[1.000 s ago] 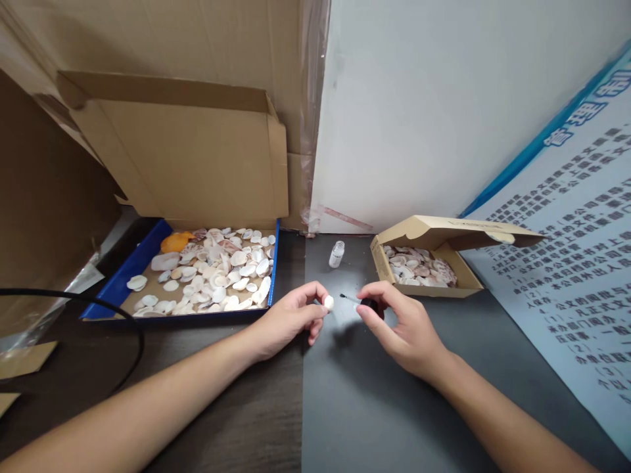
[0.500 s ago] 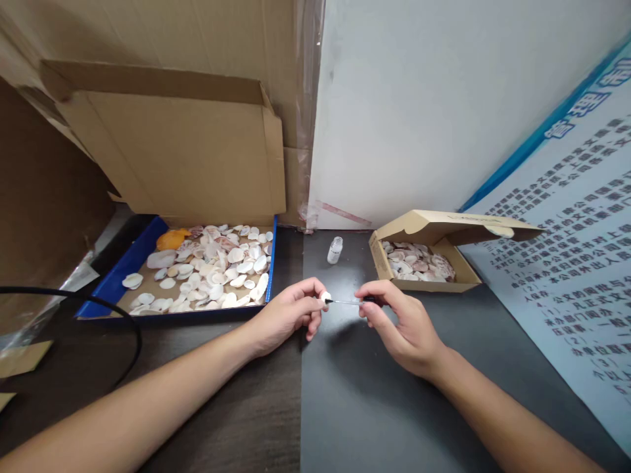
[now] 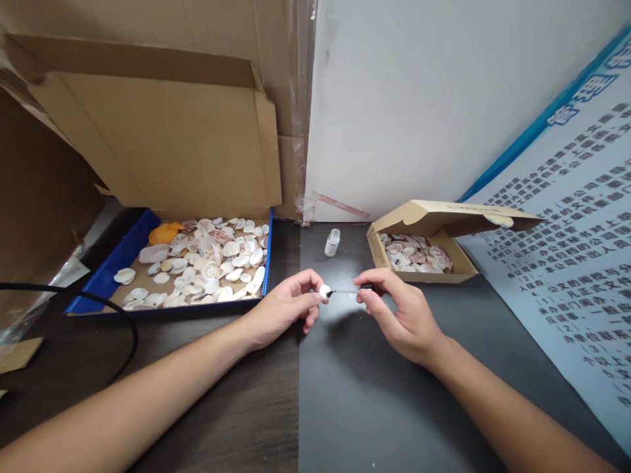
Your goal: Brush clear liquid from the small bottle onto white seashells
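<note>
Between the thumb and fingers of my left hand [image 3: 290,302] is a small white shell [image 3: 324,290]. My right hand [image 3: 399,312] pinches the dark cap end of a thin applicator brush [image 3: 348,291]. The brush lies level, and its dark tip meets the shell's right side. Beyond both hands a small clear glass bottle [image 3: 332,243] with a white label stands uncapped on the dark table.
An open blue box [image 3: 106,269] at the left holds many shells and an orange piece [image 3: 166,233]. A smaller cardboard box [image 3: 419,276] with more shells stands at the right. A black cable [image 3: 134,341] curves over the left side. A printed poster [image 3: 552,263] leans at the right.
The view has shifted slightly. More of the white shell now shows past my left fingertips, and the brush tip stays against it.
</note>
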{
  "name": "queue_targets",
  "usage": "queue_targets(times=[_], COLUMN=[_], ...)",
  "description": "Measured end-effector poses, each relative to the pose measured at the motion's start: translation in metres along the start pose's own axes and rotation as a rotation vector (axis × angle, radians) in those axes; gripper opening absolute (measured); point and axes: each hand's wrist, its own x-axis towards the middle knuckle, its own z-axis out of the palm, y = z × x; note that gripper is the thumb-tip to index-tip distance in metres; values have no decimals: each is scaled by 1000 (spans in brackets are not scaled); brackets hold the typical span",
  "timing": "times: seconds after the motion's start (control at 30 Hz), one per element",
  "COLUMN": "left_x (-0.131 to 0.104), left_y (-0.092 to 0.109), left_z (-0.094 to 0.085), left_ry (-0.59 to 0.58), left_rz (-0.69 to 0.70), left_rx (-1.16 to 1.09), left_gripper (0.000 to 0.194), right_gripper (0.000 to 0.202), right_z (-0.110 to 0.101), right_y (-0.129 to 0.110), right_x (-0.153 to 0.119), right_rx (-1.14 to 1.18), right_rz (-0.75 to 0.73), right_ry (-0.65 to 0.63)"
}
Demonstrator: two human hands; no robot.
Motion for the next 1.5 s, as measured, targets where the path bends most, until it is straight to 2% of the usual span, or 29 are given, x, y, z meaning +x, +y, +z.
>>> queue_targets(times=[0.1,0.33,0.43,0.53,0.67,0.83,1.0,1.17,1.27,1.37,1.5], left_x=[0,0,0,-1,-1,-1,-2,-1,-1,0,0], left_y=[0,-1,0,2,4,5,7,6,5,4,5], left_z=[0,-1,0,1,1,2,4,3,2,2,2], left_ry=[-6,-4,3,8,7,6,6,0,-6,1,19], left_rz=[10,1,-4,-12,-28,-39,-42,-54,-57,-57,-53], left_rx=[-1,-25,-19,-8,-9,-97,-131,-117,-89,-72,-51], left_gripper=[22,21,19,18,17,17,21,23,25,27,28], right_gripper=[15,6,11,6,8,10,12,13,11,8,6], right_z=[0,0,-1,-1,-2,0,-1,-2,-2,-2,-1], right_y=[-1,-3,-4,-3,0,0,0,-2,-3,-3,-3], right_x=[0,3,2,3,2,1,2,3,4,3,2], right_rx=[11,-67,-31,-55,-37,-13,-36,-46,-79,-21,-41], right_rz=[-8,9,-19,-24,23,13,52,55,70,12,-11], right_ry=[-8,61,30,-5,39,-58,-29,-103,-68,-19,-39])
